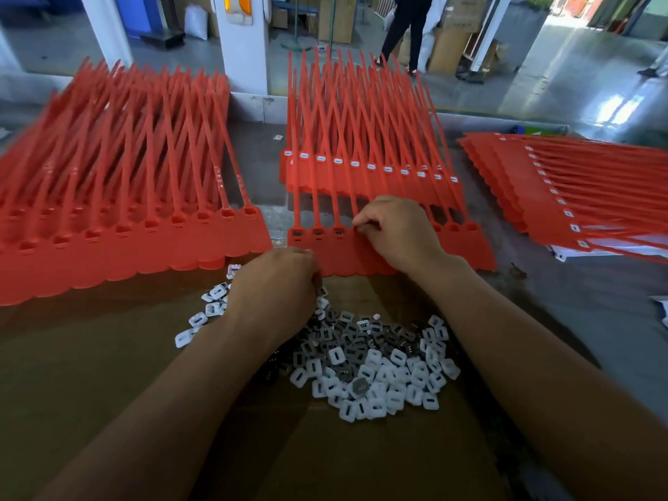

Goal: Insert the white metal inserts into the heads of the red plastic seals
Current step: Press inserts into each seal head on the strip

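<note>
Seen from the head camera, the right hand (394,233) lies on the near strip of red seals (470,251), its fingers curled and the thumb and forefinger pinched together on the fourth head from the left; whether an insert sits between them cannot be told. The three heads to its left (318,232) already look filled. The left hand (274,283) is turned knuckles up at the near edge of that strip, over the far side of the pile of white inserts (383,374); its fingers curl down out of sight, so what they grip cannot be told. The pile lies loose on a brown cardboard sheet (108,374) on the bench (578,301). A stack of seals with open heads (126,233) lies at the left. A stack with white inserts in its heads (361,175) lies behind the right hand, and another (524,197) at the right. A person (408,27) stands on the floor beyond.
</note>
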Demonstrator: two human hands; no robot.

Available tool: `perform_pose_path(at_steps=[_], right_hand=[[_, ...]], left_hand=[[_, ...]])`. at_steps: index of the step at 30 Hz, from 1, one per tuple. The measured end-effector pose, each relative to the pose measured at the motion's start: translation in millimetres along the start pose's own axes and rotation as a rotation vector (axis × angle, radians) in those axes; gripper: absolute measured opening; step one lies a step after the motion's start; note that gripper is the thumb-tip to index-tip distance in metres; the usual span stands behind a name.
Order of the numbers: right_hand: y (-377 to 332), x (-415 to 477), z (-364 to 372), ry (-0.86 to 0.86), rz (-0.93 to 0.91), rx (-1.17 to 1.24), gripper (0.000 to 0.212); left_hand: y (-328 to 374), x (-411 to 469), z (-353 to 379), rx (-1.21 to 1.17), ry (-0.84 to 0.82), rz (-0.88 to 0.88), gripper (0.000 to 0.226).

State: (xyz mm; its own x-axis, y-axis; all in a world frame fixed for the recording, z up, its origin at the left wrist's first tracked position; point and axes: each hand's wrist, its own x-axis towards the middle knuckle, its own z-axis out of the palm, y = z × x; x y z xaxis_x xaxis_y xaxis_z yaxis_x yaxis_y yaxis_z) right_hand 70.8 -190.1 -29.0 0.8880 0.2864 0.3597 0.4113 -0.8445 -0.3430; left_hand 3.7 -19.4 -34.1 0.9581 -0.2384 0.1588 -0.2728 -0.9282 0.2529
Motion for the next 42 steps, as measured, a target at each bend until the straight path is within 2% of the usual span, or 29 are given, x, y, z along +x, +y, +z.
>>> perform_pose_path(at_steps=[6, 11, 14, 17, 20, 22, 25, 27, 31, 33, 38, 42], right_hand=[[3.1, -3.6, 2.1, -0.075, -0.097, -0.125, 0.022], [6.8, -8.0, -2.2, -0.108, -0.107, -0.04, 0.022], [4.9, -1.9, -2.8, -0.094, 0.036, 0.044, 0.018], [1.7, 9.7, -5.2, -0.119, 0.298, 0.198, 0.01], [0.0, 18.1, -7.9, -0.174, 0.488, 0.336, 0.029], [-1.4, 21.6, -8.9, -0.201, 0.523, 0.353, 0.028], [-6.8, 16.7, -13.1, -0.153, 0.447, 0.309, 0.016], [-12.9, 2.6, -21.7, -0.183, 0.308, 0.294, 0.019], [-30.9, -33.8, -39.5, -0.572, 0.101, 0.232, 0.017], [-35.0, -45.2, -42.9, -0.655, 0.074, 0.198, 0.012], [-41.2, -51.9, -38.9, -0.684, 0.029, 0.062, 0.009], [-40.0, -51.7, -40.8, -0.67, -0.006, 0.077, 0.005]], left_hand=[[0.9, -0.7, -0.6, 0.01, 0.008, -0.001, 0.029], [1.1, -0.4, -0.2, 0.006, 0.002, 0.0, 0.029], [0.9, -0.3, 0.5, 0.003, 0.002, -0.002, 0.029], [0.9, -0.2, 0.3, 0.007, 0.0, -0.001, 0.028], [1.5, -0.2, 0.3, 0.004, -0.001, 0.011, 0.028], [1.1, 0.1, 0.3, 0.004, 0.0, 0.006, 0.028], [-0.5, 0.6, 1.3, 0.001, 0.009, 0.004, 0.028], [-0.6, 0.7, 1.6, -0.001, 0.01, 0.001, 0.028], [0.4, 1.9, 2.2, 0.0, -0.003, -0.013, 0.03], [0.9, 2.2, 2.5, 0.009, 0.003, -0.014, 0.031], [1.9, 1.3, 1.1, 0.007, 0.001, -0.008, 0.032], [1.9, 0.8, 0.6, 0.001, 0.004, -0.011, 0.032]])
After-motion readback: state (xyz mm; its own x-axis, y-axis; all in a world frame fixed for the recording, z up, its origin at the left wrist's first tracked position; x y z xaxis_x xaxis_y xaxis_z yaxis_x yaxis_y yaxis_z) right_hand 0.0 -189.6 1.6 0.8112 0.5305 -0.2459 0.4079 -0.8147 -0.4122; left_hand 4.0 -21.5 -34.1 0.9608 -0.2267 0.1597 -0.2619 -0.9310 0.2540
